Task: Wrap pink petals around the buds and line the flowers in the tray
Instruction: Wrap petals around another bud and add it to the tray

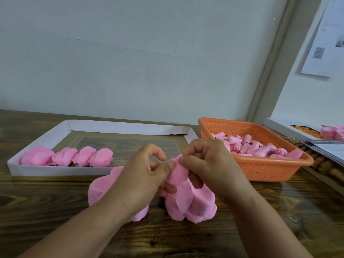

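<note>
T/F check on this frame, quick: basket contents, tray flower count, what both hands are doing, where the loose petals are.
1. The orange basket holds pink buds. True.
2. The white tray is full of flowers. False: a single short row of flowers lies at its left end.
3. Both the left hand and the right hand pinch a pink petal. True.
4. The loose petals lie in the basket. False: on the wooden table, under the hands.

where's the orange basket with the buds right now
In the head view the orange basket sits on the table's right side, just right of the white tray and beyond the right hand.
</note>
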### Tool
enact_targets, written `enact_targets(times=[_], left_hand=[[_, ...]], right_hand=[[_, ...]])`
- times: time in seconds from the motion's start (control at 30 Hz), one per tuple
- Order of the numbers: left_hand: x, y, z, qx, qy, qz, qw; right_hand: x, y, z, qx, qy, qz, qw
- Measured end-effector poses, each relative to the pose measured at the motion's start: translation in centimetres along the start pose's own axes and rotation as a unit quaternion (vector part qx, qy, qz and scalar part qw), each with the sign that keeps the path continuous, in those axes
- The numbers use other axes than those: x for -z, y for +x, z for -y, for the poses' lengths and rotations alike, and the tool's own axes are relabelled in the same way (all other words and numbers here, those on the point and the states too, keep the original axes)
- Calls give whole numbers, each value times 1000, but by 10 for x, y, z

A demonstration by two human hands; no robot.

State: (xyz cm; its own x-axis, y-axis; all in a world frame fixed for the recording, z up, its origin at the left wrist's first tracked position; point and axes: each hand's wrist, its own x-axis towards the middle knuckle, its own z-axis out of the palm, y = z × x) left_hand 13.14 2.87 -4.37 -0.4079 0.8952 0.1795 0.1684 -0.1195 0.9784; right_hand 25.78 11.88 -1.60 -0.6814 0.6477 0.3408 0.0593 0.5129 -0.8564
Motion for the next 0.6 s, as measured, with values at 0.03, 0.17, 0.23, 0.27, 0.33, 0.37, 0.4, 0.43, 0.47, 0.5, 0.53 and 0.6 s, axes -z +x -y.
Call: enact_targets(times=[0.03,0.17,0.23,0.27,0.33,0.37,0.4,0.43,0.47,0.5,0.53,0.6], left_hand=[[0,0,2,-7,5,-12,1000],[-2,-1,6,-36,18,-18,999],[-3,-2,4,-41,16,-3,999],[-3,-3,3,-40,11,4,999],[-3,-3,4,-34,2,15,999],[-2,-2,5,-29,4,17,999],[-2,-2,6,-23,7,19,1000],[-2,-2,7,-17,3,22,1000],[-2,-1,8,-9,-10,29,999],[-1,-1,8,1,-28,38,999],[0,0,7,10,-42,49,998],[4,2,6,28,-67,77,994]], right_hand=[[-1,0,0,-5,1,-7,1000],[-2,2,-1,-19,10,-42,999],[-3,2,-1,-20,14,-56,998],[-3,2,-1,-21,18,-61,998],[-5,3,-2,-25,33,-70,997],[-6,2,-3,-26,41,-72,996],[-7,2,-4,-26,46,-72,996],[-9,2,-4,-25,50,-70,996],[-10,2,-4,-24,53,-66,996],[-10,2,-4,-24,57,-60,996],[-9,2,-4,-26,65,-50,996],[-1,3,-4,-29,91,-18,995]])
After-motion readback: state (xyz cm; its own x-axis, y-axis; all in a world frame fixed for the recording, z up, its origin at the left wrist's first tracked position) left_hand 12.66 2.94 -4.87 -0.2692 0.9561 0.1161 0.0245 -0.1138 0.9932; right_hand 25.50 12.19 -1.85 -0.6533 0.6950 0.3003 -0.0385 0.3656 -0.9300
